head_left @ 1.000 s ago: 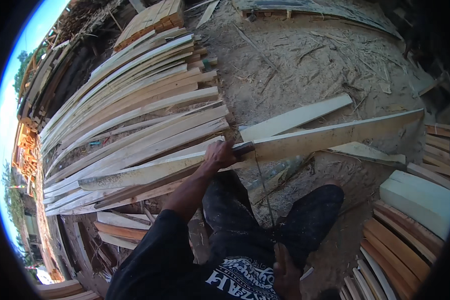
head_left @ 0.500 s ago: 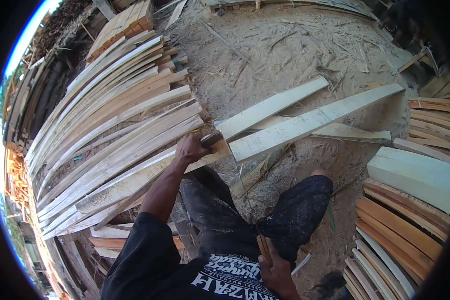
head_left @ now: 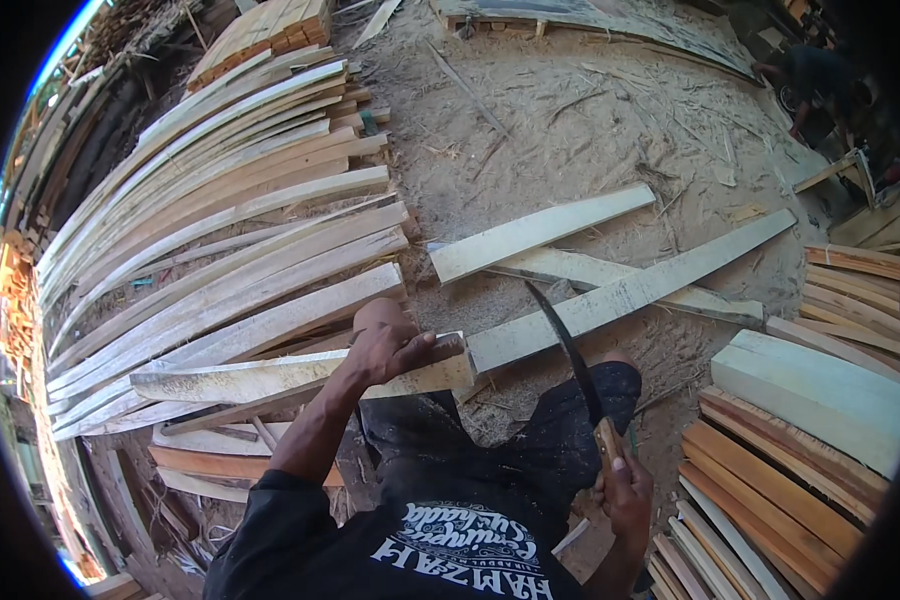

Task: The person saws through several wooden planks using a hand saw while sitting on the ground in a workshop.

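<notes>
My left hand (head_left: 385, 345) is closed over the right end of a pale wooden plank (head_left: 240, 380), which lies across my thighs and stretches left. A dark brown patch or small block shows beside my thumb; I cannot tell which. Close against that end lies another long pale board (head_left: 630, 290), slanting away to the far right, with a narrow line between the two. In my right hand (head_left: 625, 490), a curved handsaw (head_left: 570, 350) is held by its wooden handle, blade pointing up and away. The blade is apart from the wood.
Long planks (head_left: 240, 220) lie stacked to the left. A short pale board (head_left: 540, 232) rests on the sandy ground ahead. At the right stand a thick pale beam (head_left: 810, 395) and a pile of brown planks (head_left: 780, 490). Another person (head_left: 820, 85) bends down at the far right.
The saw has left the gap at the plank's end and swung to the right with my right hand. My left hand stays on the plank. The whole view has shifted slightly.
</notes>
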Action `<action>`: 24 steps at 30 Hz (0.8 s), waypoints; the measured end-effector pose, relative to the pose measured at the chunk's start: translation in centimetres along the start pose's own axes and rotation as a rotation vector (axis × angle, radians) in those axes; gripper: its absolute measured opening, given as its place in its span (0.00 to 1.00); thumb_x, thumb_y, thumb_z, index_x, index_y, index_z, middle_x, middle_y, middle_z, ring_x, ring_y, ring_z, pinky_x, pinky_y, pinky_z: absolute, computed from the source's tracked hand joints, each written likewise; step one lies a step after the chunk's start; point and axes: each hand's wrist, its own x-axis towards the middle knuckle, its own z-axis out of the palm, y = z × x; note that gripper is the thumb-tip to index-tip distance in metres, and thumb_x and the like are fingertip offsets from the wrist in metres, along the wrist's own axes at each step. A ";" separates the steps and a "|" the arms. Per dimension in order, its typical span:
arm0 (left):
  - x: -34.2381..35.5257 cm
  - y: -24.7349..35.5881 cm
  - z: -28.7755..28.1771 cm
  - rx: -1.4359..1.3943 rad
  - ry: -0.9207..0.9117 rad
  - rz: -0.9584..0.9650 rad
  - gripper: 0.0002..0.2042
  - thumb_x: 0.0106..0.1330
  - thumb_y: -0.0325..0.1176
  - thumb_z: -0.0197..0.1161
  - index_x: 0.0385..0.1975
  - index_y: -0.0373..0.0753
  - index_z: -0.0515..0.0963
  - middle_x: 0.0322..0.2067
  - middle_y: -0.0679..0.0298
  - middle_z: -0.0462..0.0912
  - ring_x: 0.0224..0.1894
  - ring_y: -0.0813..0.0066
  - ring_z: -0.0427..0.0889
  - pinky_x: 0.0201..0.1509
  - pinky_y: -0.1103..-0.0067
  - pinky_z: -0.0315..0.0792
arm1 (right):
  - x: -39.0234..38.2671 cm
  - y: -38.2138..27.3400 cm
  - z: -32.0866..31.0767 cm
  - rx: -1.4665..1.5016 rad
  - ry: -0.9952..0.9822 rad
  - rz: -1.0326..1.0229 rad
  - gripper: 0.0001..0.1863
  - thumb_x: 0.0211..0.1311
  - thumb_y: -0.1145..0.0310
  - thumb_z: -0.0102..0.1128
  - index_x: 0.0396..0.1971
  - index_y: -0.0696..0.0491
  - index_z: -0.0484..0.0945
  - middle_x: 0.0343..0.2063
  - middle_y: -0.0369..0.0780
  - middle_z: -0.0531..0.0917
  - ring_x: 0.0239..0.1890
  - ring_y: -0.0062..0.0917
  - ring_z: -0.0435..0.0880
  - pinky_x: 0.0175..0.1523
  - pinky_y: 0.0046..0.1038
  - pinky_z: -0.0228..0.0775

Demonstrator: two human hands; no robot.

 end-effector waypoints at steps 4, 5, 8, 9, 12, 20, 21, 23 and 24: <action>-3.9 0.5 2.1 0.055 -0.278 0.042 0.30 0.50 0.60 0.67 0.37 0.36 0.79 0.30 0.48 0.82 0.37 0.48 0.82 0.41 0.61 0.73 | 5.4 9.4 -5.2 -0.644 0.475 -0.361 0.22 0.67 0.63 0.51 0.56 0.60 0.72 0.20 0.35 0.75 0.20 0.20 0.74 0.25 0.21 0.63; -4.7 0.2 3.7 0.050 -0.316 0.032 0.29 0.51 0.60 0.67 0.38 0.36 0.78 0.32 0.49 0.82 0.39 0.47 0.81 0.44 0.62 0.73 | 5.8 9.9 -4.4 -0.548 0.501 -0.189 0.26 0.61 0.64 0.57 0.55 0.65 0.72 0.39 0.52 0.83 0.38 0.35 0.81 0.47 0.38 0.70; -6.1 -0.1 5.8 0.042 0.021 0.176 0.24 0.53 0.55 0.68 0.38 0.39 0.78 0.41 0.54 0.79 0.47 0.54 0.77 0.50 0.64 0.70 | 11.5 23.1 -7.9 -0.924 0.808 -0.510 0.26 0.64 0.64 0.54 0.58 0.62 0.68 0.43 0.50 0.82 0.33 0.37 0.83 0.40 0.37 0.76; -7.0 -0.9 5.9 0.105 0.240 0.199 0.23 0.54 0.53 0.68 0.38 0.39 0.78 0.42 0.55 0.78 0.49 0.57 0.76 0.51 0.65 0.69 | 11.8 22.4 -5.7 -0.855 0.771 -0.343 0.26 0.64 0.62 0.54 0.58 0.62 0.68 0.43 0.50 0.82 0.34 0.37 0.83 0.41 0.36 0.76; -9.6 -5.7 4.9 0.105 0.884 -0.166 0.20 0.53 0.45 0.71 0.39 0.39 0.77 0.44 0.56 0.77 0.51 0.56 0.73 0.55 0.64 0.65 | 13.3 19.8 -1.3 -0.739 0.702 -0.201 0.27 0.66 0.59 0.52 0.59 0.61 0.68 0.43 0.49 0.82 0.35 0.36 0.83 0.41 0.34 0.75; -17.9 -18.8 3.7 -0.098 1.600 -1.377 0.30 0.53 0.40 0.69 0.55 0.38 0.67 0.58 0.48 0.59 0.61 0.47 0.61 0.64 0.61 0.58 | 13.5 9.3 5.7 -0.247 0.132 -0.360 0.29 0.69 0.49 0.48 0.59 0.57 0.69 0.44 0.47 0.82 0.38 0.33 0.83 0.41 0.27 0.75; -18.3 -19.6 3.7 -0.423 1.728 -1.432 0.30 0.54 0.39 0.69 0.56 0.37 0.66 0.58 0.47 0.61 0.60 0.47 0.64 0.64 0.62 0.60 | 11.1 5.9 8.9 -0.411 -0.094 -0.321 0.29 0.68 0.51 0.52 0.59 0.58 0.69 0.46 0.47 0.82 0.37 0.27 0.82 0.39 0.26 0.74; -17.9 -21.3 4.3 -0.584 1.750 -1.436 0.31 0.56 0.41 0.68 0.58 0.37 0.64 0.57 0.48 0.66 0.58 0.49 0.67 0.64 0.61 0.60 | 13.0 9.4 12.8 -0.687 -0.305 -0.478 0.37 0.67 0.47 0.51 0.63 0.62 0.62 0.52 0.55 0.76 0.54 0.45 0.76 0.57 0.40 0.67; -18.4 -22.7 4.8 -0.725 1.772 -1.448 0.32 0.59 0.42 0.67 0.61 0.37 0.62 0.56 0.49 0.70 0.57 0.51 0.70 0.64 0.60 0.61 | 12.0 10.7 15.1 -0.732 -0.278 -0.592 0.39 0.66 0.45 0.51 0.63 0.63 0.59 0.54 0.57 0.73 0.58 0.47 0.71 0.60 0.41 0.62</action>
